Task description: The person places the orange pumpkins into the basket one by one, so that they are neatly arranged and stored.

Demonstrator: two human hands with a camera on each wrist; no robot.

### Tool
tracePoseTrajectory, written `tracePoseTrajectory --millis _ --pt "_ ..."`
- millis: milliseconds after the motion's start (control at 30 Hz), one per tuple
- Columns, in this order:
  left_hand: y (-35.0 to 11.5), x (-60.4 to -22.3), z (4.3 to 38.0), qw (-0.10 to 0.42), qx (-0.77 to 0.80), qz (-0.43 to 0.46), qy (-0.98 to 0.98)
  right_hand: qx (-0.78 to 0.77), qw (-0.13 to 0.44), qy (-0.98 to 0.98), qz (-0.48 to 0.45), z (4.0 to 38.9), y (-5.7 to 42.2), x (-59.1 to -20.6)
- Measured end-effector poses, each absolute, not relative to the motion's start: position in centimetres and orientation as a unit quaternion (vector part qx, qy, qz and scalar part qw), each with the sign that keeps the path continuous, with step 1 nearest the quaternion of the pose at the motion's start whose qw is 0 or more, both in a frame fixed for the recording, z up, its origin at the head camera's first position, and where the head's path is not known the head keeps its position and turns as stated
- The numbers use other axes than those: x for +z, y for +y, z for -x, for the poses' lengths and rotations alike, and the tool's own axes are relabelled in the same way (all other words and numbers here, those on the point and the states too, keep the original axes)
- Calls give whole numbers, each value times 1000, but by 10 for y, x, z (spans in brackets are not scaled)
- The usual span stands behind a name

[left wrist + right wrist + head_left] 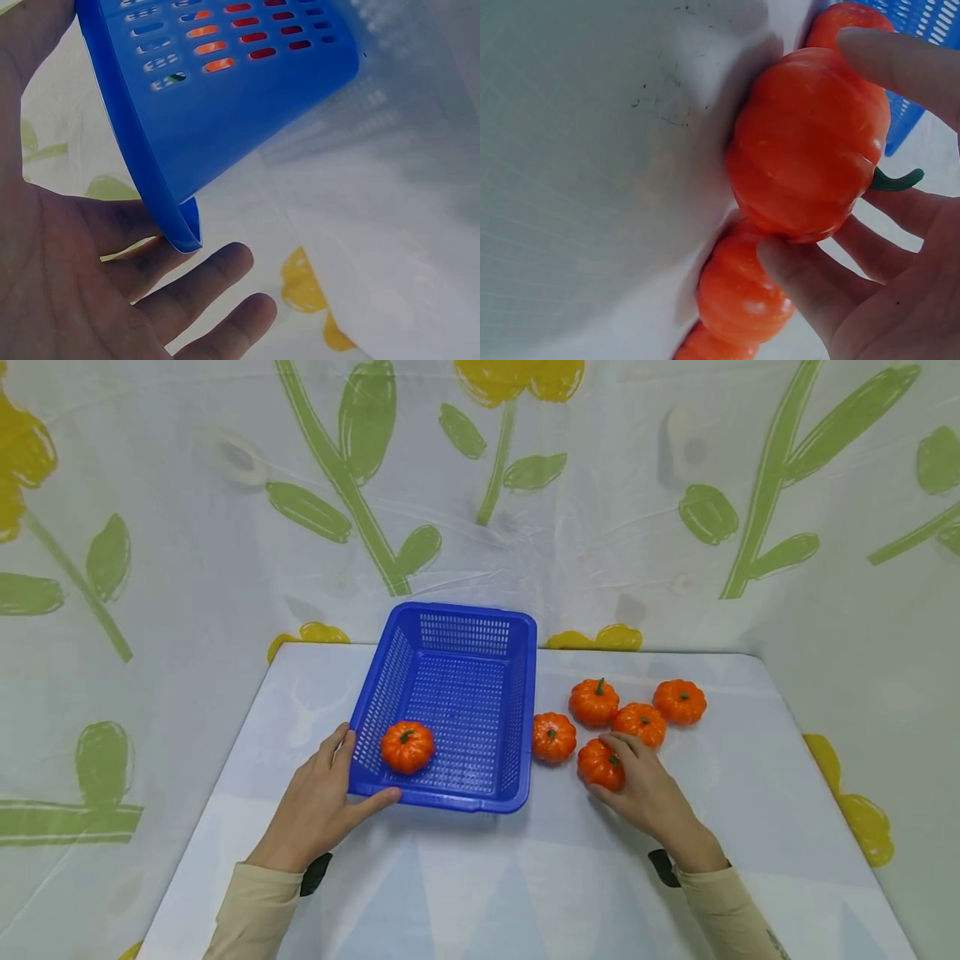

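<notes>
My right hand [651,793] grips a small orange pumpkin [597,766] with a green stem, thumb on one side and fingers on the other. In the right wrist view this pumpkin [808,142] fills the space between thumb and fingertips. At the near left corner of a blue perforated plastic basket [465,803], my left hand [315,806] has its thumb along the front rim and its fingers by the left rim. The left wrist view has those fingers [217,274] extended past the rim. Inside the basket, one pumpkin [407,747] sits near the left front corner.
Right of the basket stand more pumpkins: one close by its wall [553,737], one with an upright stem [594,697], another behind my right hand [639,722] and one farthest right [679,702]. A flower-patterned curtain [600,543] hangs behind the white table [750,760].
</notes>
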State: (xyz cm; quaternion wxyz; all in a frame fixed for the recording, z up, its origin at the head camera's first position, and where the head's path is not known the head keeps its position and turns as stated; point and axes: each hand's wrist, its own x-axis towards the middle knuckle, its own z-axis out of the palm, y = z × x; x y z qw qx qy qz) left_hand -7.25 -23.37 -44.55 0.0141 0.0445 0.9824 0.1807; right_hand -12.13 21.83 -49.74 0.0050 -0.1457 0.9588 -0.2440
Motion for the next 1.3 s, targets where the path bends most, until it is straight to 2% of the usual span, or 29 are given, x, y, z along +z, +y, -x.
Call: tracePoseTrajectory --millis 367,900,1300 --pt "-234 -446 74 10 182 -44 982 -258 -7 954 153 123 223 -493" --pt "-235 -448 74 9 186 -46 981 -284 -74 939 178 124 226 -488" --pt "-234 -449 72 7 189 -47 981 -308 -113 921 209 126 210 -478"
